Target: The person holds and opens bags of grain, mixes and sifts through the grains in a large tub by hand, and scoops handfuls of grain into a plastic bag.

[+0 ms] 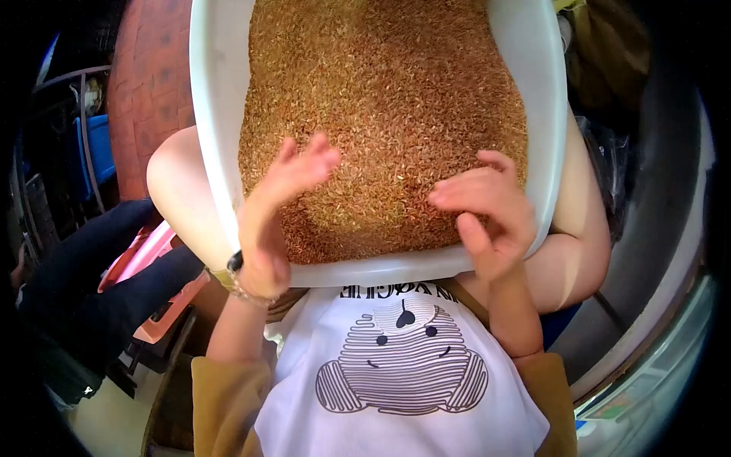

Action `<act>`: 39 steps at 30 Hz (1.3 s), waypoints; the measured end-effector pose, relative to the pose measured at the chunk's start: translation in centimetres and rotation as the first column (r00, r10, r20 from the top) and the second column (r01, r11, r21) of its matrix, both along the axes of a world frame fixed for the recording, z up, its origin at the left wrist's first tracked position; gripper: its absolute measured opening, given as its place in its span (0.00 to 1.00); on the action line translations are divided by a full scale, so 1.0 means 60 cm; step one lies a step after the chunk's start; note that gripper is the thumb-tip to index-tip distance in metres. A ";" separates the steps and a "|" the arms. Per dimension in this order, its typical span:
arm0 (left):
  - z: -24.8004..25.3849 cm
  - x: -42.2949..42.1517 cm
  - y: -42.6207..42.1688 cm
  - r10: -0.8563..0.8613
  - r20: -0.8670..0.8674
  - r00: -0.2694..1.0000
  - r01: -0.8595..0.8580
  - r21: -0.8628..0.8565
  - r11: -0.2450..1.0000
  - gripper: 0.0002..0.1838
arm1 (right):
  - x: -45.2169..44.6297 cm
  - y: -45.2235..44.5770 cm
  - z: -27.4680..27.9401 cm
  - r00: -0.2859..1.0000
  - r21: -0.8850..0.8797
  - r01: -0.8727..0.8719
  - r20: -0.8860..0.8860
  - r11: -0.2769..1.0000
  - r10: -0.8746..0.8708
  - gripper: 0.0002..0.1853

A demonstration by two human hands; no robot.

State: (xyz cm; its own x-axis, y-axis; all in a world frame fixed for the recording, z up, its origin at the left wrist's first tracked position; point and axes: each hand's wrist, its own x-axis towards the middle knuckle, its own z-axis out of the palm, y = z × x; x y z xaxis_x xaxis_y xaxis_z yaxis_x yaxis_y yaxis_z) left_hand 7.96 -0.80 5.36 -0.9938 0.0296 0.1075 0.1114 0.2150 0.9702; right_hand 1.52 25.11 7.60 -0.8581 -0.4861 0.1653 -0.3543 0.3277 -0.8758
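A white tub (547, 114) lies across my lap, holding a broad layer of reddish-brown grain (381, 114). Over the tub's near left part is my left hand (285, 190), slightly blurred, its fingers apart and nothing held in them. A dark band and a bracelet circle that wrist. My right hand (491, 209) hovers over the near right part of the grain, fingers spread and thumb apart, with nothing visible in it. The two hands do not touch each other.
Red tiled floor (148, 84) shows beyond the tub at the left. A person's dark-clothed legs (99, 282) are at the left, beside a pink plastic object (156, 320). A blue container (97, 148) stands behind them. Dark plastic bags (605, 156) lie at the right.
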 end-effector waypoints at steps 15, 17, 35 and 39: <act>-0.036 -0.081 -0.014 -0.070 0.171 0.983 0.170 -0.690 0.704 0.27 | -0.113 -0.078 0.003 0.987 0.301 -0.155 0.074 0.941 0.139 0.08; -0.038 -0.080 -0.013 -0.074 0.168 0.983 0.172 -0.701 0.692 0.27 | -0.154 -0.063 -0.026 0.984 0.207 -0.142 0.139 0.968 0.115 0.11; 0.000 -0.183 -0.024 -0.048 0.288 0.956 0.214 -0.579 0.787 0.21 | -0.295 -0.018 -0.180 0.897 0.376 0.172 -0.441 0.911 0.013 0.14; -0.033 -0.245 -0.053 0.070 0.233 0.970 0.165 -0.842 0.514 0.20 | -0.277 -0.027 -0.183 0.924 0.464 0.230 -0.379 0.856 -0.043 0.19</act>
